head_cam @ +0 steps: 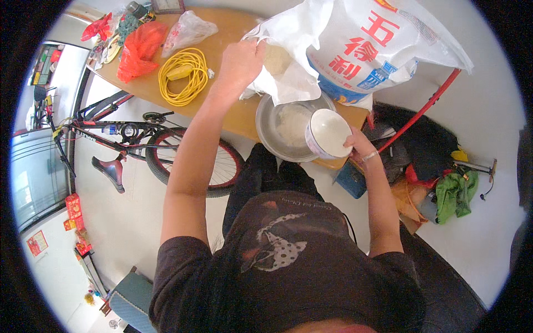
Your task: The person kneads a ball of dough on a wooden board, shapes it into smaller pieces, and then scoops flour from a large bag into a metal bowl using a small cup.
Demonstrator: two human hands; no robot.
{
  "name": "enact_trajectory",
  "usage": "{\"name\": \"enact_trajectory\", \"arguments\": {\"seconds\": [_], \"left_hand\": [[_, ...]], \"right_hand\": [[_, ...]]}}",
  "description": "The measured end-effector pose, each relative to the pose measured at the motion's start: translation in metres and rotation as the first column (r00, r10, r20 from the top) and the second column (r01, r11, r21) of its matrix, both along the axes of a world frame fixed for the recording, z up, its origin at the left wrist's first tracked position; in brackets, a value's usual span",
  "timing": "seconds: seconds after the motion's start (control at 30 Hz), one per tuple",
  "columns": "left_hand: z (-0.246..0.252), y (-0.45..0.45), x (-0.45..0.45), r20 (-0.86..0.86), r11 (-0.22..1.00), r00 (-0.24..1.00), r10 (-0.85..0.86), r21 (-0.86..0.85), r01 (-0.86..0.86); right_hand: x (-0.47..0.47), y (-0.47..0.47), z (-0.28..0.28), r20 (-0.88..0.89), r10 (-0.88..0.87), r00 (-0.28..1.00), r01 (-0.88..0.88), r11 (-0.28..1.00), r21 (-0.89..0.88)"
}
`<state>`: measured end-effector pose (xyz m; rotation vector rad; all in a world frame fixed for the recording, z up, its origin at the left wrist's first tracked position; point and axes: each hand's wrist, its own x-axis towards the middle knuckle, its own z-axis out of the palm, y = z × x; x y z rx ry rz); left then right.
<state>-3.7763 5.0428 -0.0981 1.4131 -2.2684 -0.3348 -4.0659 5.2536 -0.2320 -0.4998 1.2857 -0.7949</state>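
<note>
My left hand grips the torn edge of a large white woven flour sack that bears red and blue print. Inside its mouth, pale flour shows. In my right hand is a white bowl with a patterned outside, tilted over the rim of a round metal basin. A heap of flour lies in the basin, partly hidden by the bowl and the sack's flap. The basin sits at the near edge of a wooden table.
A coiled yellow extension cord, a red plastic bag and a clear plastic bag lie on the table's left. A bicycle stands left on the floor. Bags and clothes are piled at right, beside a red pole.
</note>
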Motion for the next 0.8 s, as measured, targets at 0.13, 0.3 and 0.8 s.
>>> {"name": "enact_trajectory", "arguments": {"seconds": [0.13, 0.3, 0.8], "left_hand": [[-0.006, -0.003, -0.001, -0.043, 0.998, 0.999, -0.028, 0.057, 0.031], [-0.020, -0.004, -0.001, -0.093, 0.993, 0.989, -0.119, 0.013, 0.121], [-0.028, 0.008, 0.000, -0.324, 0.963, 0.922, -0.211, 0.093, 0.253]], "right_hand": [[0.010, 0.002, 0.080, 0.192, 0.003, 0.981, -0.006, 1.000, 0.012], [0.054, -0.019, 0.142, 0.314, -0.019, 0.949, -0.014, 0.995, 0.101], [0.116, -0.092, 0.145, 0.230, -0.469, 0.853, 0.462, 0.883, 0.088]]}}
